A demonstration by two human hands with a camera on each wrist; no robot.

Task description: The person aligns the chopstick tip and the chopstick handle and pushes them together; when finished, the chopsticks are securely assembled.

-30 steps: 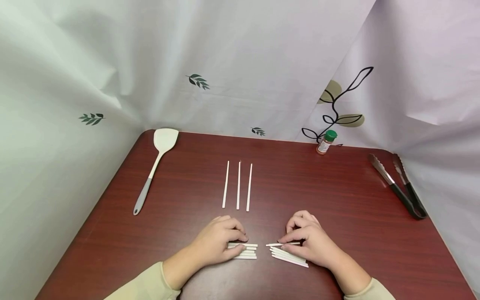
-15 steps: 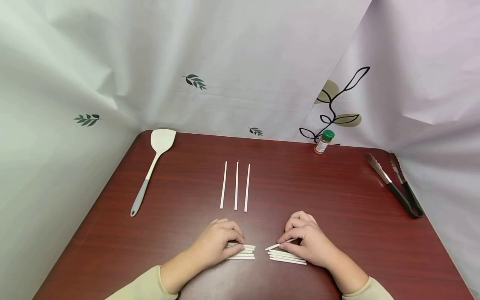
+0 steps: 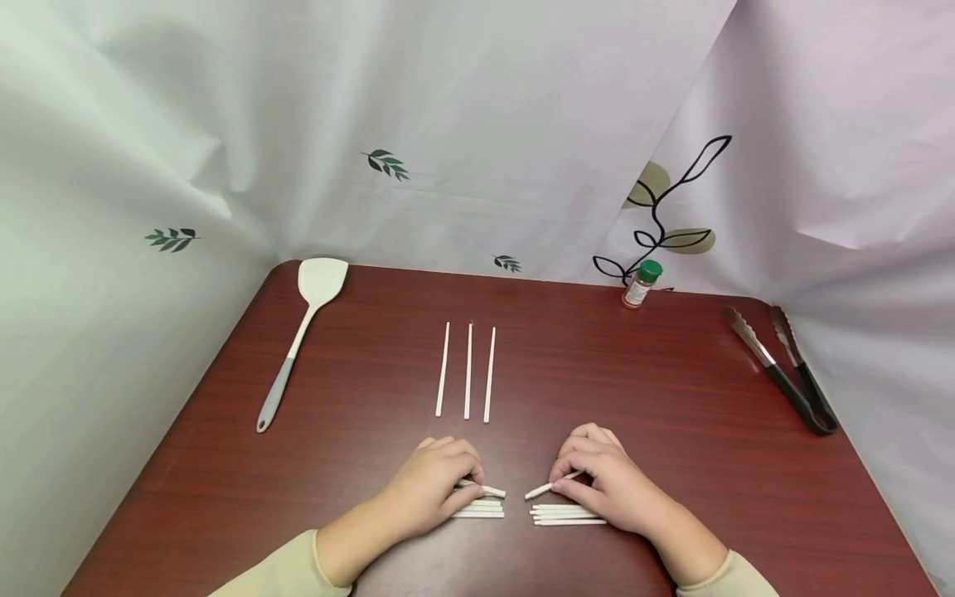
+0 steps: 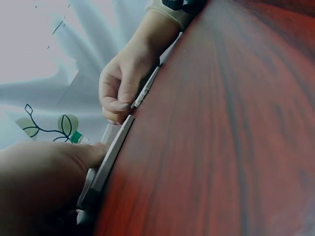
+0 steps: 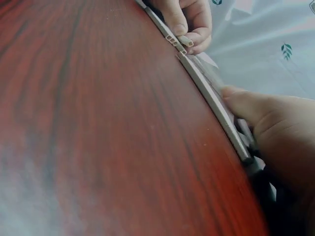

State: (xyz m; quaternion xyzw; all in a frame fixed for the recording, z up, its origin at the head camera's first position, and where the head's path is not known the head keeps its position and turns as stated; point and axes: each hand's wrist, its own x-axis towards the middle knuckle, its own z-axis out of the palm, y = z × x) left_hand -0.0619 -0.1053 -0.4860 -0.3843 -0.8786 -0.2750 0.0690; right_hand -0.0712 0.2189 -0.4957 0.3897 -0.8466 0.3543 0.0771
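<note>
Near the front of the dark red wooden table, my left hand [image 3: 429, 489] pinches a white stick [image 3: 494, 492] between thumb and fingers. Several more white sticks [image 3: 488, 514] lie side by side under that hand, their far parts hidden by it. Opposite, my right hand [image 3: 608, 481] pinches another white stick [image 3: 539, 491], which slants above a row of white sticks [image 3: 570, 521] on the table. A narrow gap separates the two groups. In the left wrist view a stick [image 4: 115, 147] lies beside the left thumb; in the right wrist view one [image 5: 209, 96] lies beside the right thumb.
Three white sticks [image 3: 467, 373] lie apart in the middle of the table. A white spatula with a grey handle [image 3: 298, 340] is at left. A green-capped spice bottle [image 3: 640, 286] stands at the back; black-handled tongs [image 3: 791, 381] lie at right. White curtains surround the table.
The stick in my right hand has tilted and lifted away from its row, whose sticks have become more even. My left hand's stick now slants too. The view has shifted slightly.
</note>
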